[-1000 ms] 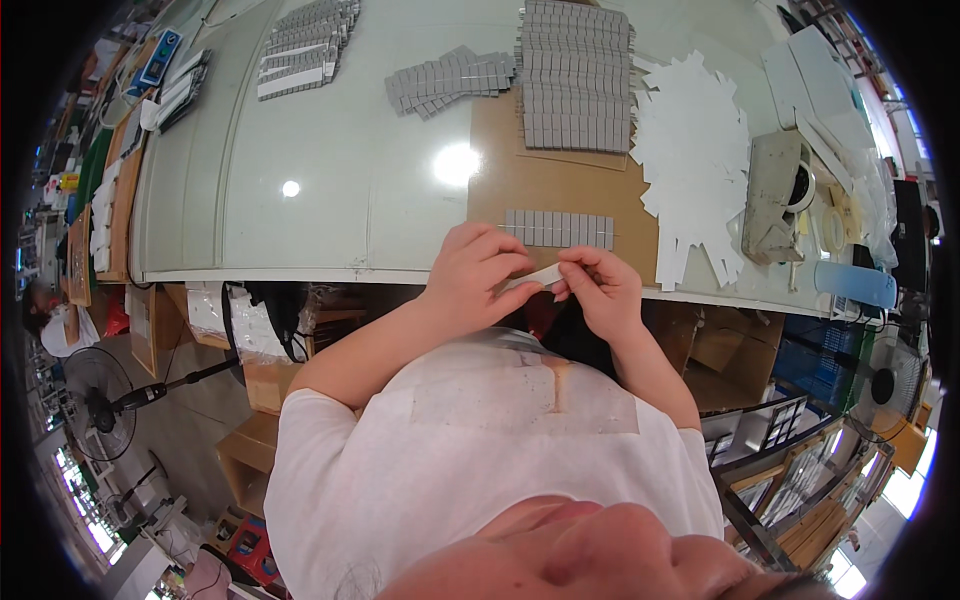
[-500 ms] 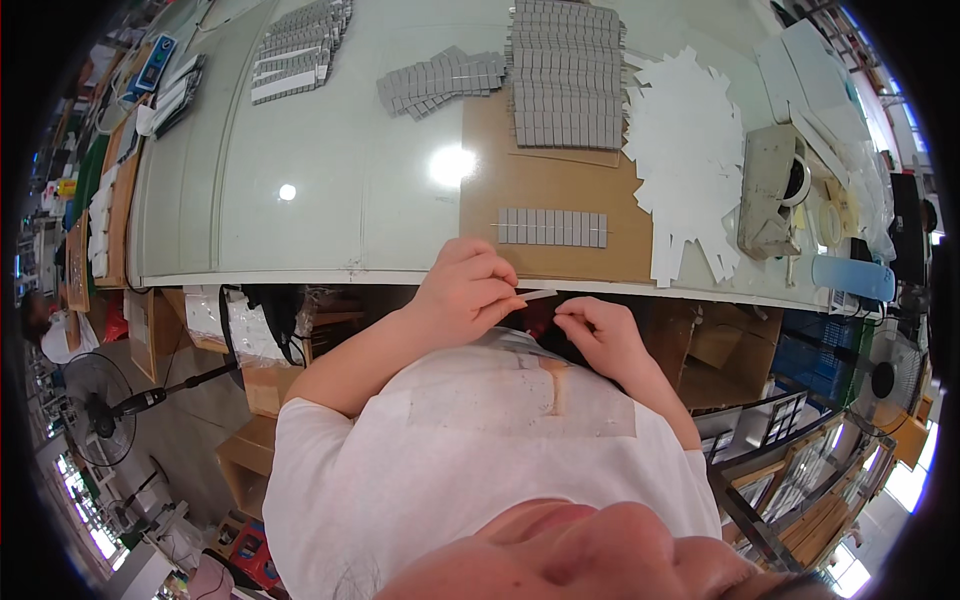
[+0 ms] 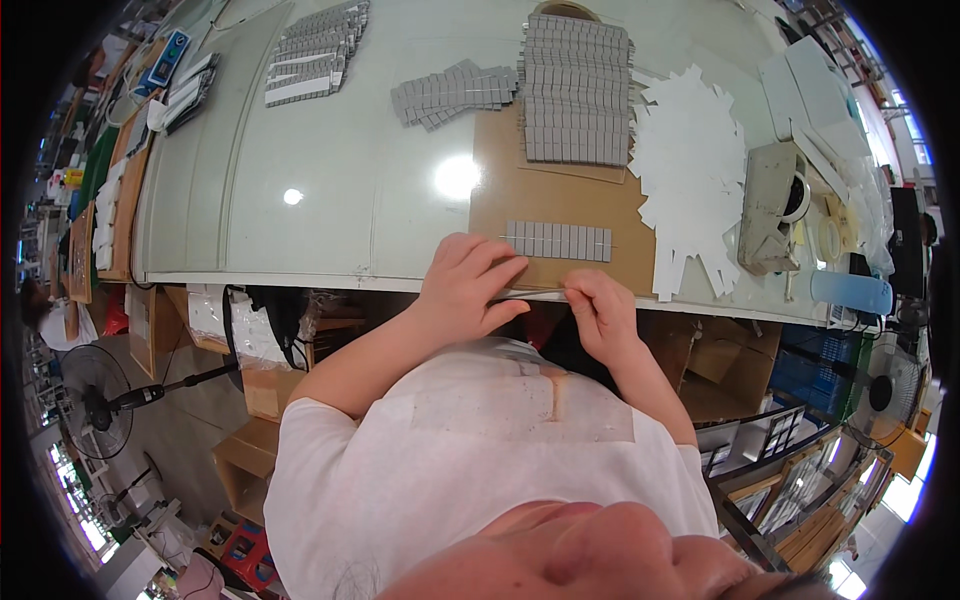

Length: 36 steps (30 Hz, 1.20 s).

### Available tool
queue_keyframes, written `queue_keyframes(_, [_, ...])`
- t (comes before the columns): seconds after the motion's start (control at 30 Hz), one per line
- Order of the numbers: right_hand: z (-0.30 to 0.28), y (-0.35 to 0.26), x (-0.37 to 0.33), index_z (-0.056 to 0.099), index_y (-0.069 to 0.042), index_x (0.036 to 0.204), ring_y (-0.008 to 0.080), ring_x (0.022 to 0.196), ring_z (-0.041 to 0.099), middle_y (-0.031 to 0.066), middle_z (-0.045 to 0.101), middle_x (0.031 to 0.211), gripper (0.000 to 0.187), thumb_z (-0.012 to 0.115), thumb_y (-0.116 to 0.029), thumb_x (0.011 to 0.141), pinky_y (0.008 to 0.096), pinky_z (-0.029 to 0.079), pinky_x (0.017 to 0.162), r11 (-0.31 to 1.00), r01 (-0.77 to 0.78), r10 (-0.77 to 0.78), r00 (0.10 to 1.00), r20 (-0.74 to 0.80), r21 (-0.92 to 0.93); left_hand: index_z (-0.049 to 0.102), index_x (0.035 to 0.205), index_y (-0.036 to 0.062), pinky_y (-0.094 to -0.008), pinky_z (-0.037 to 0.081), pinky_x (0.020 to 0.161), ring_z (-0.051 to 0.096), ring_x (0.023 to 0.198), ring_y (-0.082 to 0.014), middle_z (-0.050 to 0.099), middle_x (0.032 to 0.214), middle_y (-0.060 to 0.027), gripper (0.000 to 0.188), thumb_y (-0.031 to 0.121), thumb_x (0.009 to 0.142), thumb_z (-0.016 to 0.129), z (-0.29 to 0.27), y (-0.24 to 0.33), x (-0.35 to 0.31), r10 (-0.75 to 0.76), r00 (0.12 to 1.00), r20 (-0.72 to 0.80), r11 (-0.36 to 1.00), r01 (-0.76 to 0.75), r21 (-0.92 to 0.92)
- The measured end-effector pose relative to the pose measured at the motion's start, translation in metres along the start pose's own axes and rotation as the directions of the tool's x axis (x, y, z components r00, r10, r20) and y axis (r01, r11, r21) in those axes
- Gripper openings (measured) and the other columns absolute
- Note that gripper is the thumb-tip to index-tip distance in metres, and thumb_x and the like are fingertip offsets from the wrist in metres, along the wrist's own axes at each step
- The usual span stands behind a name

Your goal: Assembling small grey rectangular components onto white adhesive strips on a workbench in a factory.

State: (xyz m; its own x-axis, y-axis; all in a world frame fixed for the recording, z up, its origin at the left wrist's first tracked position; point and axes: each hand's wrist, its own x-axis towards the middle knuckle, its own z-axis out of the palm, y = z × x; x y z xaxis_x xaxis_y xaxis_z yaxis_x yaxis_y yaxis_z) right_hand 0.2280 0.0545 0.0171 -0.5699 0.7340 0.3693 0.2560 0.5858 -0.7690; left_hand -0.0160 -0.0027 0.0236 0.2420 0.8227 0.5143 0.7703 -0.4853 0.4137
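Observation:
My right hand (image 3: 603, 315) is closed, thumb and fingers pinching one end of a thin pale strip (image 3: 540, 294) at the table's front edge. The strip reaches left toward my left hand (image 3: 468, 285), whose thumb stands apart from its fingers; whether the fingertips touch the strip is hard to tell. Just beyond my hands, a row of grey rectangular segments (image 3: 560, 241) crossed by a thin light line lies on a brown cardboard sheet (image 3: 497, 190).
Behind the row rises a large stack of grey segmented strips (image 3: 576, 95), with a smaller fanned pile (image 3: 455, 93) to its left. Another stack (image 3: 315, 55) lies at the far left. White jagged-edged sheets (image 3: 692, 180) and a tape dispenser (image 3: 772, 210) are on the right.
The pale strip has passed from my left fingers' pinch to my right hand's. My left thumb and fingers have spread apart. The view has shifted slightly.

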Motion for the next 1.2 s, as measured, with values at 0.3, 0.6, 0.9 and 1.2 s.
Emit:
queue_keyframes(0.3, [0.022,0.010,0.020,0.062,-0.007,0.101,0.0293,0.081,0.071,0.0115,0.073,0.113,0.015,0.072,-0.010,0.090,0.0378,0.057,0.068,0.923,0.274,-0.278,0.960,0.023,-0.270,0.071,0.118,0.0094,-0.0425,0.044,0.095,0.053,0.109,-0.0252,0.059,0.119,-0.0042,0.054,0.049,0.083,0.075,0.009,0.001,-0.002,0.038,0.998,0.045,0.990,-0.043,0.134])
queue_keyframes(0.6, [0.023,0.012,0.017,0.062,-0.007,0.100,0.0275,0.080,0.071,0.0094,0.074,0.111,0.013,0.071,-0.011,0.091,0.0372,0.056,0.067,0.932,0.236,-0.234,0.971,0.041,-0.275,0.072,0.117,0.0091,-0.0414,0.044,0.094,0.053,0.109,-0.0237,0.060,0.120,-0.0040,0.052,0.048,0.083,0.075,0.012,0.000,-0.003,0.049,0.998,0.032,0.988,-0.053,0.144])
queue_keyframes(0.9, [-0.026,0.016,-0.001,0.069,0.001,0.107,0.0180,0.070,0.068,0.0093,0.069,0.088,0.015,0.066,0.007,0.093,0.0297,0.056,0.059,0.832,-0.289,0.314,0.949,0.029,0.473,0.071,0.122,0.0089,-0.0463,0.044,0.093,0.054,0.103,-0.0280,0.062,0.118,-0.0050,0.052,0.047,0.087,0.068,0.011,-0.008,-0.016,0.044,0.999,0.022,0.997,-0.045,0.064])
queue_keyframes(1.2, [-0.030,0.020,0.032,0.067,0.003,0.109,0.0138,0.068,0.068,0.0086,0.069,0.088,0.012,0.068,-0.001,0.098,0.0268,0.059,0.058,0.481,-0.508,0.753,0.657,-0.039,0.714,0.070,0.117,0.0034,-0.0456,0.045,0.095,0.055,0.105,-0.0278,0.062,0.115,-0.0074,0.054,0.044,0.081,0.074,0.011,-0.002,-0.007,0.040,0.999,-0.028,0.994,-0.037,0.101])
